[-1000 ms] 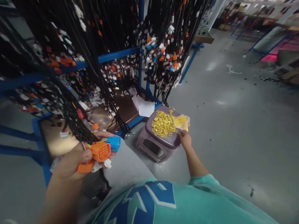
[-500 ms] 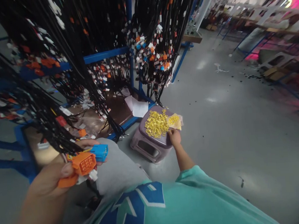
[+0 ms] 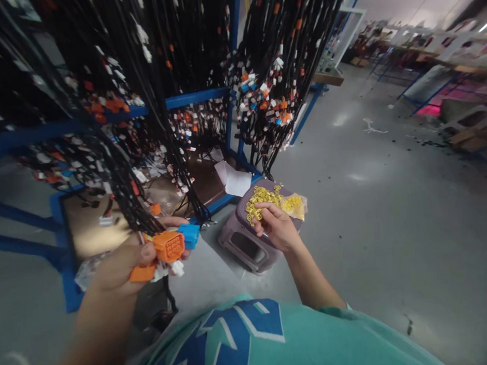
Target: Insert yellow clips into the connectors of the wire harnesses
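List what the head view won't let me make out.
Head view:
Yellow pieces: some hidden behind the right hand.
That hand: whether it pinches a piece; too small and blurred.
Left hand: partly hidden behind the orange connector.
Black cables: upper ends, cut off by the top edge.

The left hand (image 3: 122, 264) grips a boxy orange plastic connector (image 3: 170, 246) and a rectangular blue plastic connector (image 3: 191, 235) beside thin black cables (image 3: 130, 204), while the right hand (image 3: 282, 230) hovers over small yellow plastic pieces (image 3: 265, 195) on a purplish-grey plastic stool (image 3: 242, 218).
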Tool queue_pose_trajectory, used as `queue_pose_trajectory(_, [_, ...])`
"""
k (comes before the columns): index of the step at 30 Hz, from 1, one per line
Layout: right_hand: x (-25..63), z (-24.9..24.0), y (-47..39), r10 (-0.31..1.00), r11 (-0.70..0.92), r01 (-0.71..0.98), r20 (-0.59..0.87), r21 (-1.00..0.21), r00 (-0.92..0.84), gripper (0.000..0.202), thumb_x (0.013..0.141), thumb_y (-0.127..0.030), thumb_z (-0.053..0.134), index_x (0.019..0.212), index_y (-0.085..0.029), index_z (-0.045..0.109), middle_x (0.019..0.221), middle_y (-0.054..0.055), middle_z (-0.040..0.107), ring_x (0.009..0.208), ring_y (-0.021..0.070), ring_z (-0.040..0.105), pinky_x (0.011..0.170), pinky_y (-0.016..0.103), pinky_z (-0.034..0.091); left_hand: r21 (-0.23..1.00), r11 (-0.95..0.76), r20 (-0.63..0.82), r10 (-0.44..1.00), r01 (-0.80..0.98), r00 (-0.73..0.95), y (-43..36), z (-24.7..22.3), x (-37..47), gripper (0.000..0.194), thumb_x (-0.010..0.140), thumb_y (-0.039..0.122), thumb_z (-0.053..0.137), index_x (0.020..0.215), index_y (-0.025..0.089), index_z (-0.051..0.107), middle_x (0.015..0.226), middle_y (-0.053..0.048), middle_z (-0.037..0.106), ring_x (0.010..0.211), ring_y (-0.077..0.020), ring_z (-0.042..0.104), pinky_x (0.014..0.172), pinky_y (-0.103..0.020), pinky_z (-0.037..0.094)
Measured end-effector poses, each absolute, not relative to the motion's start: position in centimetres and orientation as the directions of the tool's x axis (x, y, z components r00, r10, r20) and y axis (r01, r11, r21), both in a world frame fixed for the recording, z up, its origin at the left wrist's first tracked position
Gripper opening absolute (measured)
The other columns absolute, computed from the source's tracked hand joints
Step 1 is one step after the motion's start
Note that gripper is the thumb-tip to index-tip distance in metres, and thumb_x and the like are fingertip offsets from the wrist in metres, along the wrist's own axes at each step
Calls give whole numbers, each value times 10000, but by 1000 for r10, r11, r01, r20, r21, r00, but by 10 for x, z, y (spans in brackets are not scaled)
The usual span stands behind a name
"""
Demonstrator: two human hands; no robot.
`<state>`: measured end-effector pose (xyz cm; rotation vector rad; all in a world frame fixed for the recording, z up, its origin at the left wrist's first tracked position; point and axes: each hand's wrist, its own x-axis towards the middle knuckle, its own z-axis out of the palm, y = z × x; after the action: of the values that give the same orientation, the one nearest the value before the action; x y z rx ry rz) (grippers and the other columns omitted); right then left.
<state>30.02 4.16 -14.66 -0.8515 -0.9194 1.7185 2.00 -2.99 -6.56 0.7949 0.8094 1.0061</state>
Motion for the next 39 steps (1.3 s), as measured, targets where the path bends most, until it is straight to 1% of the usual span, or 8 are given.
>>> queue_pose_trajectory(4, [273,-111,24,923,-182,-435,-1,-882,-385,364,670,-477,739,855,-203,587,656,-11,683,482,93,605,483,220,531,832,303,-154,931,-465,331,-31,-64,27,681,531,346,849,1158,204,623,799,-21,733,659,-174,692,613,-218,572])
queue_pose_trajectory(12, [234,-77,0,900,-42,-485,178,-874,-398,277,638,-377,792,789,-199,643,590,-33,647,497,86,591,481,193,500,812,257,-66,932,-524,355,-34,-69,27,519,594,340,819,1038,126,659,748,-51,708,660,-177,680,545,-214,559])
queue_pose_trajectory(16, [230,-72,-4,891,51,-403,224,-914,-394,191,686,-336,756,825,-228,684,636,-27,653,542,96,594,526,219,499,806,283,-90,927,-521,365,-37,-62,30,547,561,336,833,1034,118,662,688,-61,697,608,-193,670,495,-231,551])
queue_pose_trajectory(19, [231,-69,-4,856,238,-299,345,-924,-385,102,756,-254,685,853,-266,712,789,-10,671,660,102,610,613,240,501,820,262,-76,931,-509,357,-38,-60,30,618,570,365,823,1102,108,645,737,-89,704,608,-195,668,487,-228,547])
queue_pose_trajectory(26, [230,-51,-10,772,500,-138,512,-855,-375,184,791,-158,628,916,-283,680,848,-9,664,778,118,614,697,259,502,799,257,-79,941,-543,329,-39,-64,29,548,553,347,829,1015,100,673,769,-105,707,604,-193,666,518,-245,554])
queue_pose_trajectory(31, [226,-35,-10,589,710,-104,669,-696,-453,209,831,-129,582,917,-287,689,885,4,643,828,120,606,727,268,507,797,272,-88,936,-539,341,-39,-61,30,548,520,366,844,970,92,690,769,-96,704,570,-179,651,445,-222,533])
queue_pose_trajectory(35, [221,-28,-9,499,763,-113,690,-637,-524,241,847,-122,562,985,-290,665,924,10,662,859,131,627,753,293,524,795,258,-78,941,-550,329,-38,-61,31,505,537,356,842,947,94,705,633,-42,667,485,-119,603,436,-179,519])
queue_pose_trajectory(39, [219,-24,-7,474,781,-84,674,-619,-567,197,846,-144,568,972,-272,650,908,15,685,880,151,642,779,321,532,801,267,-110,946,-536,306,-38,-62,32,582,490,380,862,971,95,701,697,-70,698,470,-128,599,415,-204,526])
